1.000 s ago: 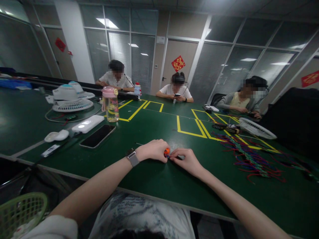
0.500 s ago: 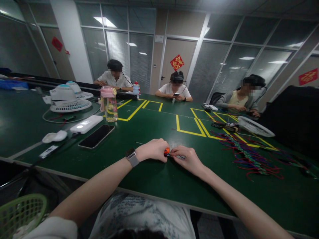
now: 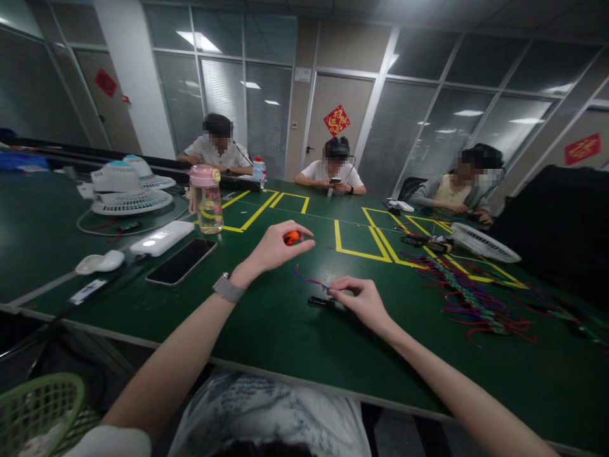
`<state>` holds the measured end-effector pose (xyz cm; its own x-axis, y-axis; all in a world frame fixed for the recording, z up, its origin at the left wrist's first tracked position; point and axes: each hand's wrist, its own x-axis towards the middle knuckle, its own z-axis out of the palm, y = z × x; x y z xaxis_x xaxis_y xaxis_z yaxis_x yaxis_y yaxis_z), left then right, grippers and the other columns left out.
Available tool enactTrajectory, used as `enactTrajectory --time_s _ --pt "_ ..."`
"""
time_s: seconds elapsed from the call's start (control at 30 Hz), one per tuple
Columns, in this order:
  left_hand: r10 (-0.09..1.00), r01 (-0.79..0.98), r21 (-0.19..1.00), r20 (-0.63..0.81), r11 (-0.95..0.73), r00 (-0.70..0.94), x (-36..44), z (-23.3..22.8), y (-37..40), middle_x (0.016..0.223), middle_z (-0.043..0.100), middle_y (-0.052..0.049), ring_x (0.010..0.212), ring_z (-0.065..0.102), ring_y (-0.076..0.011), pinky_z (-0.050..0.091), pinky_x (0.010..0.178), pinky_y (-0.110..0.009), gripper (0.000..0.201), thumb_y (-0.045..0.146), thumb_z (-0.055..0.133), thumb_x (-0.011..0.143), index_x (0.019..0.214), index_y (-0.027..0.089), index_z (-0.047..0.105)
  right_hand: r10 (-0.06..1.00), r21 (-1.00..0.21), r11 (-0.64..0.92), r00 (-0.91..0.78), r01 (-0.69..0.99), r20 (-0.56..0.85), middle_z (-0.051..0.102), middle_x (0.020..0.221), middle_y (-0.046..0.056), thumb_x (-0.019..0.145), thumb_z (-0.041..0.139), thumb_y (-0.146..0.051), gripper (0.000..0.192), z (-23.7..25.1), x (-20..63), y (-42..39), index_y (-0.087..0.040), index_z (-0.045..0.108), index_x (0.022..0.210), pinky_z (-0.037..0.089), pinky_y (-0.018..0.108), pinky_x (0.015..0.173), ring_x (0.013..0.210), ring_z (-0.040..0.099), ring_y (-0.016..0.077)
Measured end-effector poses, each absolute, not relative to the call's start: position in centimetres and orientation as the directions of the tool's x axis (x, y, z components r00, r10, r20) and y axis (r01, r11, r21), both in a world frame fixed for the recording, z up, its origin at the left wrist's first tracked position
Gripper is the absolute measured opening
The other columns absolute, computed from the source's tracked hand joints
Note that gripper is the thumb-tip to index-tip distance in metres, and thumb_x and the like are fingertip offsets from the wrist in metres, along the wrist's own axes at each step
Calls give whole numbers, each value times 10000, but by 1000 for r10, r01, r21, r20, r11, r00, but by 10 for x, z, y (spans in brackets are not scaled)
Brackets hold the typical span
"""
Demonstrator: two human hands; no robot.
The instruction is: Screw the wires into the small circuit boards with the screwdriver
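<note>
My left hand (image 3: 280, 246) is raised over the table, thumb and forefinger apart. Its other fingers curl round a small orange and black object (image 3: 292, 238), mostly hidden in the palm. Nearer me and to the right, my right hand (image 3: 362, 299) pinches thin red and blue wires (image 3: 311, 280) between thumb and fingertips. The loose wire ends point left toward my other hand. Just below these fingertips lies a narrow black piece (image 3: 321, 301) on the green table (image 3: 266, 330); whether it touches the hand I cannot tell.
On the right lies a long row of small green boards with red and blue wires (image 3: 476, 295), near a white fan part (image 3: 485, 242). At left are a phone (image 3: 181, 261), a white power bank (image 3: 162, 238), a pink-lidded bottle (image 3: 207, 200) and fans (image 3: 126, 187). Several people sit opposite.
My left hand has moved up and left, away from the right hand, with the orange object in it. The wires and the black piece have come into sight by my right hand.
</note>
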<state>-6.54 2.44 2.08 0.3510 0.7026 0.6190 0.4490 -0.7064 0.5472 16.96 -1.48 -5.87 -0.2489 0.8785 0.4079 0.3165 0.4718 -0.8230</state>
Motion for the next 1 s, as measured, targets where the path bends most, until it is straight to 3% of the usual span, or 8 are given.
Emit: enactTrajectory --time_s 0.1,0.3,0.53,0.7,0.87,1.0 --pt "701 428 573 667 -699 252 -68 22 26 917 684 -29 858 619 -158 445 820 -282 218 356 604 838 904 178 712 898 -878 410 -278 247 341 734 775 66 727 726 -333 171 -62 164 -18 -167 719 687 522 308 720 748 671 188" --pt "689 412 574 688 -708 227 -66 19 26 906 692 -31 853 625 -158 452 813 -286 196 327 594 844 884 173 709 901 -889 387 -304 245 309 727 778 72 726 728 -339 182 -68 162 -17 -159 719 699 508 297 688 733 659 177" --pt "696 432 568 678 -701 238 -65 19 24 910 693 -33 859 626 -163 459 824 -298 217 341 568 856 885 175 705 886 -852 428 -325 302 330 731 785 82 753 703 -345 200 -65 168 -22 -151 724 711 520 305 688 733 665 182" --pt "709 444 569 651 -692 270 -63 21 22 930 692 -32 860 621 -161 461 835 -295 228 354 560 860 900 183 706 893 -780 439 -311 447 325 730 771 79 785 669 -359 225 -57 206 -46 -161 725 693 533 306 698 727 675 192" --pt "690 424 557 664 -714 290 -59 22 18 910 688 -35 847 619 -160 454 821 -290 218 337 571 854 889 174 712 912 -674 343 -61 654 405 737 823 97 747 685 -448 268 -63 287 -92 -189 731 696 556 335 744 777 695 240" --pt "679 405 553 659 -728 323 -55 20 16 919 684 -36 855 617 -161 453 821 -293 228 346 562 862 897 173 707 863 -665 128 248 736 440 748 791 98 615 720 -564 361 -75 349 -124 -209 751 672 576 362 758 794 705 284"
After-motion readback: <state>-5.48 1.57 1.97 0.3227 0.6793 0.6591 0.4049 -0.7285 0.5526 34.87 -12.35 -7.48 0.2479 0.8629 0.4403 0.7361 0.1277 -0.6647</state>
